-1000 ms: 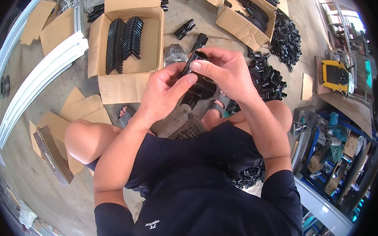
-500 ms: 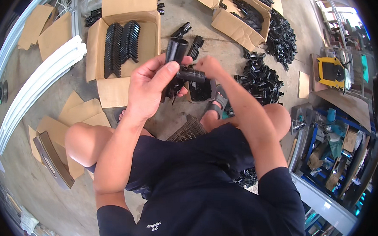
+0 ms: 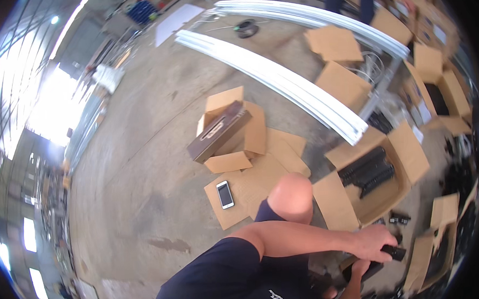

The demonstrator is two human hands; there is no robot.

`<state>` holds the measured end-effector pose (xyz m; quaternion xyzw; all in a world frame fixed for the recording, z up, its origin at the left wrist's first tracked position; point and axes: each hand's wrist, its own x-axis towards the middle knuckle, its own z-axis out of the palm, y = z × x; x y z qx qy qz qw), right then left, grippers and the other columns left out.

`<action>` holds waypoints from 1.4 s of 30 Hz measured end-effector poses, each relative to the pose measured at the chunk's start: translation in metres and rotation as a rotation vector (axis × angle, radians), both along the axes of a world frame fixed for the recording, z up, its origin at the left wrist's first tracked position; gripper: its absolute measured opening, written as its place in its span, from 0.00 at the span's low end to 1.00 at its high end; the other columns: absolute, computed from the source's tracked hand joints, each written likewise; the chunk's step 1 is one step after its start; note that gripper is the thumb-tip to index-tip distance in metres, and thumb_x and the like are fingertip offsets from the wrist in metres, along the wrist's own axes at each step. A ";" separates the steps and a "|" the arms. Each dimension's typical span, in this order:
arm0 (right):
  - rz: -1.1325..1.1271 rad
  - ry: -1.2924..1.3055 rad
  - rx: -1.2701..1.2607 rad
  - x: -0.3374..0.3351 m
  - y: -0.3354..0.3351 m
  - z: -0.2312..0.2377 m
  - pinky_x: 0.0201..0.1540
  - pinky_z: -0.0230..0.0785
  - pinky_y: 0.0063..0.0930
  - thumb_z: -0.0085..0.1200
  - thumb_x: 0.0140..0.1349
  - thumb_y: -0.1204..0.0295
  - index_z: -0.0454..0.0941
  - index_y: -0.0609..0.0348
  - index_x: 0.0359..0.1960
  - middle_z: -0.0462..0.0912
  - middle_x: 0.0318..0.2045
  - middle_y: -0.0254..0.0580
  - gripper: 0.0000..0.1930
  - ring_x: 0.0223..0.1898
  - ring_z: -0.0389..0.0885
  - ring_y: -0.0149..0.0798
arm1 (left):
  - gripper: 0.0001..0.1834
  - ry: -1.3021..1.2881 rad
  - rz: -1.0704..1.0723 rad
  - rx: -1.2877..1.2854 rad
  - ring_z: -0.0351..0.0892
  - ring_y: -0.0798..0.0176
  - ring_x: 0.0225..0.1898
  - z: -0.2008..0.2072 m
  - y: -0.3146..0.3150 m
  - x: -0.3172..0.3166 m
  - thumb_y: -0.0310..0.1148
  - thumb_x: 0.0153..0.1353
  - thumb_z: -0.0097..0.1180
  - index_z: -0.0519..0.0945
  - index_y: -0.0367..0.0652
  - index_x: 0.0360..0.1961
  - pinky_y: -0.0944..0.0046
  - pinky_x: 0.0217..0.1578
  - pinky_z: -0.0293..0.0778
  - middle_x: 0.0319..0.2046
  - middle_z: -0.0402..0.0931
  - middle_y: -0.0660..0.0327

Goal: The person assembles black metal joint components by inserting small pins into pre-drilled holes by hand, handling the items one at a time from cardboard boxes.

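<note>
My left hand (image 3: 374, 243) is closed around a black tubular plastic fitting (image 3: 395, 253), whose end sticks out past the fingers at the lower right. Just below it is my right hand (image 3: 359, 269), its fingers curled in close under the left; what they hold, if anything, is hidden. Black material shows beside and between the two hands, too blurred to tell apart. Just beyond the hands stands an open cardboard box (image 3: 333, 201) with rows of black fittings (image 3: 373, 175) inside. Another small black fitting (image 3: 399, 218) lies on the floor between box and hands.
Flattened cardboard (image 3: 262, 175) by my left knee bears a white-framed phone (image 3: 225, 194). Behind it, a brown box (image 3: 219, 131) rests in an opened carton. Long white profiles (image 3: 274, 80) cross the floor. Another open box (image 3: 418, 259) stands at right; a person's legs (image 3: 353, 0) show far back.
My view has swung far to the left, so hands and boxes now sit at the lower right. My left hand still grips a black fitting; the right has come in close beneath it.
</note>
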<state>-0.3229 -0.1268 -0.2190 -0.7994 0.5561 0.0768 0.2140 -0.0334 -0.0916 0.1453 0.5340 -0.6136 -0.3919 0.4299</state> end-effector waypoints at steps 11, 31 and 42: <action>-0.260 -0.094 0.019 0.002 -0.008 -0.035 0.47 0.79 0.52 0.59 0.64 0.65 0.81 0.70 0.45 0.85 0.43 0.66 0.17 0.47 0.85 0.62 | 0.14 -0.092 0.137 -0.175 0.82 0.44 0.28 -0.025 -0.015 -0.025 0.40 0.41 0.64 0.84 0.41 0.25 0.46 0.31 0.76 0.21 0.80 0.51; -0.084 -0.564 -0.180 -0.010 -0.122 0.287 0.50 0.74 0.38 0.55 0.65 0.76 0.81 0.69 0.49 0.87 0.41 0.49 0.13 0.42 0.84 0.44 | 0.16 -0.313 0.045 -0.179 0.82 0.41 0.31 -0.004 -0.022 -0.011 0.46 0.48 0.60 0.83 0.43 0.25 0.43 0.34 0.77 0.23 0.80 0.49; -0.099 -1.043 -0.251 0.072 -0.039 0.415 0.43 0.75 0.23 0.63 0.61 0.83 0.84 0.62 0.43 0.86 0.38 0.36 0.09 0.39 0.83 0.29 | 0.16 -0.393 0.005 -0.134 0.85 0.46 0.35 -0.008 -0.018 -0.008 0.42 0.59 0.66 0.82 0.44 0.43 0.49 0.35 0.80 0.34 0.85 0.53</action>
